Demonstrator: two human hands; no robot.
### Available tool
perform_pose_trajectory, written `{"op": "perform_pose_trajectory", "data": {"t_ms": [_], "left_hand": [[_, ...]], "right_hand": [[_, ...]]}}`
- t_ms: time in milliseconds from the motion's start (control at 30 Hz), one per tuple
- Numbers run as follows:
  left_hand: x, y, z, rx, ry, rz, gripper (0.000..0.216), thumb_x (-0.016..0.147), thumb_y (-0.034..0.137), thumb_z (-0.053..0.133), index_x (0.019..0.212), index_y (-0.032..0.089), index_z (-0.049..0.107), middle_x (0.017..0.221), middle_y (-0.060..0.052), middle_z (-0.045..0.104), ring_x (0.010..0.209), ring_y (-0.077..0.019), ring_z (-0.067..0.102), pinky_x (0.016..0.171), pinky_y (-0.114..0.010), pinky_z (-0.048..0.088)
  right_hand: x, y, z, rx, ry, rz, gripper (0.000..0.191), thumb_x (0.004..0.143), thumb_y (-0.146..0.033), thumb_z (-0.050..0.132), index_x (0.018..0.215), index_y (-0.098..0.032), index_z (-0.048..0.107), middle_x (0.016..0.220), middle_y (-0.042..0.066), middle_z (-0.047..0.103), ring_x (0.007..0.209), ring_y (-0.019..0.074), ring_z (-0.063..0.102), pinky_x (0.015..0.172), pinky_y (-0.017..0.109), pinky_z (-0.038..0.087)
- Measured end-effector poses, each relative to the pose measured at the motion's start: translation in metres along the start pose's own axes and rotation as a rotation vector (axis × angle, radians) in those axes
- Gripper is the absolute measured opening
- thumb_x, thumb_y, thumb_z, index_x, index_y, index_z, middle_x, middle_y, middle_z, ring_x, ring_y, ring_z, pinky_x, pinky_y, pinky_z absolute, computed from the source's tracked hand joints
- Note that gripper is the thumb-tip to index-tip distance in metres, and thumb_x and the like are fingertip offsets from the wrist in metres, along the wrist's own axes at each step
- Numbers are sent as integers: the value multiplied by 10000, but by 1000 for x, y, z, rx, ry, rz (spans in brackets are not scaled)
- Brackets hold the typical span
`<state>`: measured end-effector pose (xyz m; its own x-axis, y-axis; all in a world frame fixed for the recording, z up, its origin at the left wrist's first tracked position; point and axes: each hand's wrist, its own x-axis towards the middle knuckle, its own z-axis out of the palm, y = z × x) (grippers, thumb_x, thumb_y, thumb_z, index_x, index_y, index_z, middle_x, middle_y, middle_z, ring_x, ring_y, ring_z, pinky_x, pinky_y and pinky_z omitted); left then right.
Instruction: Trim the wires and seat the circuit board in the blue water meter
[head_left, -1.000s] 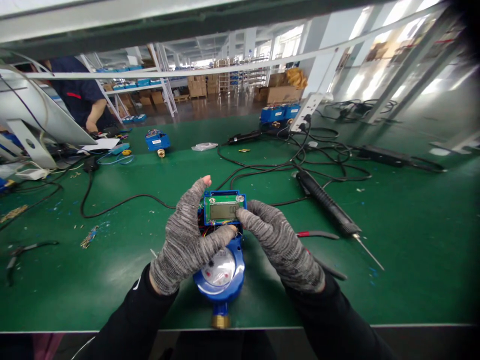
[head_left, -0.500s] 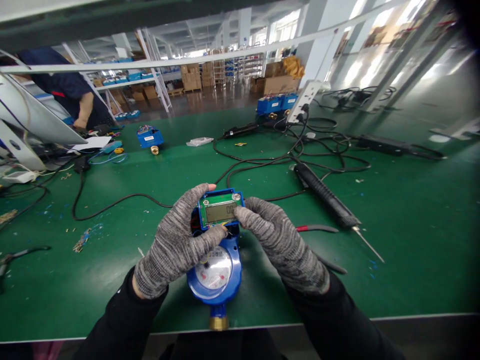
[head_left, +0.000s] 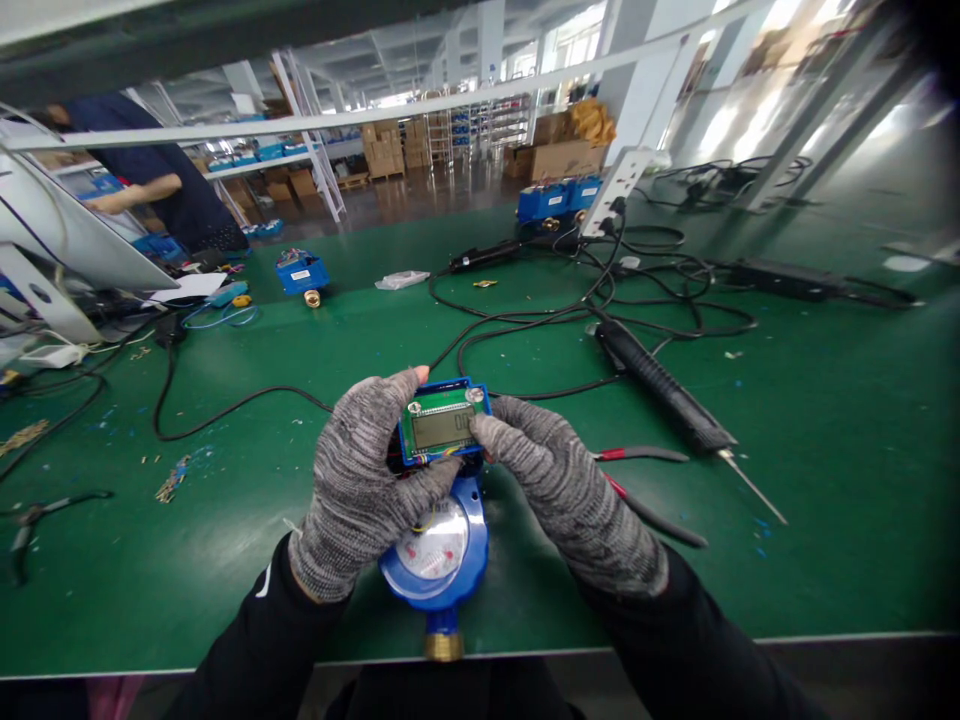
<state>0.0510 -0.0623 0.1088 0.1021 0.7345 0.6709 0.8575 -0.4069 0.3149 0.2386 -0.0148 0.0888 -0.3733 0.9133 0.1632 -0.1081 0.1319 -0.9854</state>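
Note:
A blue water meter [head_left: 439,560] with a round dial and a brass fitting lies on the green table [head_left: 825,480] near its front edge. At its far end sits a green circuit board with a grey display [head_left: 439,424] in a blue frame. My left hand [head_left: 364,490], in a grey knit glove, grips the meter's left side with the thumb across its middle. Fingers of my gloved right hand [head_left: 570,495] press on the right edge of the display board.
A black electric screwdriver [head_left: 664,390] and red-handled pliers [head_left: 645,480] lie to the right among black cables. Another blue meter [head_left: 301,274] and two more [head_left: 559,198] stand farther back. A monitor's back [head_left: 67,240] stands at far left. Another person [head_left: 161,190] works behind it.
Both hands stay on the meter and the display board. The view has shifted slightly. The person in the background has moved an arm.

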Motion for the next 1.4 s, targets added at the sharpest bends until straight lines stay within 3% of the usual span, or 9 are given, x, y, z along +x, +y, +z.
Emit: {"op": "perform_pose_trajectory", "data": {"t_ms": [267, 433, 600, 767, 867, 967, 1067, 1267, 1400], "left_hand": [[-1, 4, 1, -59, -9, -90, 603, 811, 391, 783, 1345, 242, 545, 1311, -78, 667, 1207, -295, 632, 1106, -512, 480], [-1, 4, -2, -107, -68, -144, 669, 780, 393, 811, 1372, 245, 537, 1359, -88, 639, 1252, -317, 604, 1131, -535, 456], [0, 0, -6, -214, -149, -142, 695, 805, 367, 777, 1421, 222, 491, 1408, -107, 601, 1268, -314, 595, 1130, -521, 459], [1, -3, -3, -127, -96, -57, 687, 825, 347, 776, 1433, 262, 468, 1409, -86, 605, 1286, -296, 582, 1145, -517, 435], [-2, -7, -9, -124, -82, -106, 763, 801, 370, 798, 1460, 246, 433, 1453, -111, 560, 1336, -305, 538, 1147, -515, 428], [-10, -12, -24, -213, -3, -165, 496, 819, 327, 784, 1258, 233, 572, 1366, -88, 610, 1290, -269, 566, 1124, -468, 447], [-23, -14, -41, -215, 61, -102, 260, 834, 246, 771, 1051, 233, 629, 1150, -30, 669, 1125, -196, 623, 1012, -365, 510], [-39, -8, -48, 9, -69, 143, 448, 802, 277, 812, 1198, 246, 606, 1152, -54, 642, 1054, -222, 630, 856, -393, 557], [-40, -15, -42, 106, -53, 223, 264, 871, 193, 727, 1114, 226, 631, 1087, -54, 671, 992, -217, 652, 800, -389, 552]], "right_hand": [[-1, 1, 1, 13, 32, -55, 272, 897, -487, 684, 807, -233, 652, 789, 1, 627, 725, 162, 583, 671, 280, 515], [-1, 2, 0, 23, 26, -35, 244, 909, -472, 691, 901, -227, 700, 797, 0, 639, 795, 176, 617, 697, 281, 520], [0, 5, -2, 10, 15, -14, 279, 916, -482, 695, 1001, -217, 714, 862, 10, 652, 905, 202, 634, 823, 314, 525], [0, 4, -2, 25, -20, -26, 275, 933, -462, 681, 1056, -220, 722, 841, 10, 653, 945, 217, 641, 870, 324, 529], [3, 5, -4, 8, -34, -33, 282, 945, -472, 663, 1081, -236, 732, 896, 10, 686, 951, 213, 651, 907, 332, 530], [8, 8, -5, -9, -45, -67, 298, 955, -487, 639, 1124, -264, 740, 1020, 11, 716, 1038, 221, 654, 988, 351, 514], [11, 11, -6, -9, -63, -57, 309, 946, -507, 635, 1091, -264, 758, 1079, 28, 726, 1092, 246, 648, 1006, 375, 519], [10, 12, -5, 35, -86, -48, 309, 982, -484, 586, 1111, -258, 752, 1132, 32, 719, 1087, 239, 657, 1030, 393, 512], [11, 10, -4, 49, -102, -66, 289, 1001, -452, 571, 1147, -275, 746, 1174, 16, 714, 1137, 223, 648, 1063, 375, 489]]}}
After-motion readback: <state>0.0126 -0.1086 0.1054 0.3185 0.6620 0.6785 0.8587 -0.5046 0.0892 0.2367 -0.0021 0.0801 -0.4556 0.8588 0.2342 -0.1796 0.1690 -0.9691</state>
